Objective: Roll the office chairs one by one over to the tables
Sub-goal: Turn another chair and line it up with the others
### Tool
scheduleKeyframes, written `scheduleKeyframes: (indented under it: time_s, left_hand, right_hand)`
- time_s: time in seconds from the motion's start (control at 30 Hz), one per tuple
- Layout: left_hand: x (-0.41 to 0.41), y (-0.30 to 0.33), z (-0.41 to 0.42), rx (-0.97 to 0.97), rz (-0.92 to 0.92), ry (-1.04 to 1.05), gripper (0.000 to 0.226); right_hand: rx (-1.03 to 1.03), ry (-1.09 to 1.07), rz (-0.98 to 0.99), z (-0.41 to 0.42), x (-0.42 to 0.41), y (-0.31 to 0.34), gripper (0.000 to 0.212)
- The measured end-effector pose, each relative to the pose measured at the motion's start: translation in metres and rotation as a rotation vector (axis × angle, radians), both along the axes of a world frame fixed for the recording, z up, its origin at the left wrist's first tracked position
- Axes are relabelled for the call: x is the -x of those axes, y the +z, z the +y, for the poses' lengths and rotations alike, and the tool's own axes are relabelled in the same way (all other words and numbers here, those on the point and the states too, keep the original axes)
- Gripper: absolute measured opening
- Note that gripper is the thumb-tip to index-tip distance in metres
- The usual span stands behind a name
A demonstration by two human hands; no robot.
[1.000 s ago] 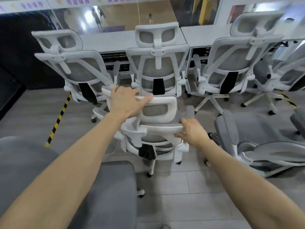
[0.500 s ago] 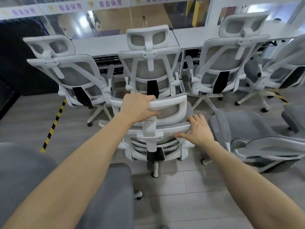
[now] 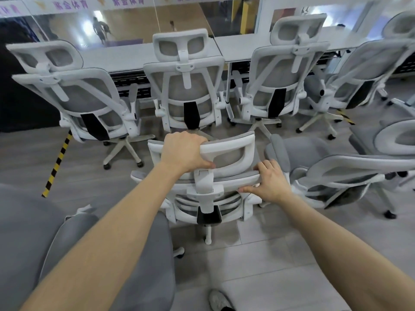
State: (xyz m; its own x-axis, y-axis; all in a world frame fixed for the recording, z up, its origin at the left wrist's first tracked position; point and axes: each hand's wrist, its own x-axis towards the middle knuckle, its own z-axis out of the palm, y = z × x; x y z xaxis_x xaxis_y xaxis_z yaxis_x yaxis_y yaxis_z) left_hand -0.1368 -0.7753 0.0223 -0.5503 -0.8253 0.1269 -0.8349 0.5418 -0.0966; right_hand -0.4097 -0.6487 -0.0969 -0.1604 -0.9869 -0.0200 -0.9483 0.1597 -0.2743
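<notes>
A white-framed office chair with grey mesh (image 3: 231,153) stands right in front of me, its back facing me. My left hand (image 3: 183,153) is wrapped over the top left of its headrest. My right hand (image 3: 268,181) grips the top right edge of its backrest, thumb underneath. Beyond it, three matching chairs (image 3: 186,90) are lined up against the white tables (image 3: 125,56), backs toward me.
More grey chairs crowd both sides: one seat at my lower left (image 3: 74,243), a reclined one at right (image 3: 341,173), others at far right (image 3: 368,70). Yellow-black floor tape (image 3: 57,160) runs on the left. A glass partition stands behind the tables. My shoe (image 3: 219,300) shows at the bottom.
The chair has turned so its back squares up to me and has come nearer. My left hand closed over the headrest; my right hand took hold of the backrest edge.
</notes>
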Motion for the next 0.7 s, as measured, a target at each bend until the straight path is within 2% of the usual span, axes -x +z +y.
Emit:
scheduleKeyframes:
  time_s: [0.17, 0.4, 0.53, 0.6, 0.7]
  left_hand:
    - [0.004, -0.002, 0.017, 0.029, 0.003, 0.059, 0.067]
    - [0.015, 0.005, 0.017, -0.048, 0.017, 0.166, 0.064]
    - [0.02, 0.013, 0.025, -0.124, 0.063, 0.211, 0.084]
    - [0.026, 0.015, 0.036, -0.075, 0.163, 0.165, 0.088]
    - [0.068, 0.004, 0.061, 0.204, 0.427, -0.001, 0.063]
  right_hand:
    - [-0.013, 0.035, 0.007, 0.006, 0.004, 0.004, 0.102]
    - [0.039, 0.103, 0.002, -0.007, 0.017, 0.009, 0.101]
    - [0.0, 0.202, -0.038, -0.01, 0.034, 0.014, 0.098]
    - [-0.045, 0.264, -0.162, -0.006, 0.051, 0.02, 0.095]
    - [0.038, 0.245, -0.261, 0.007, 0.09, 0.024, 0.07]
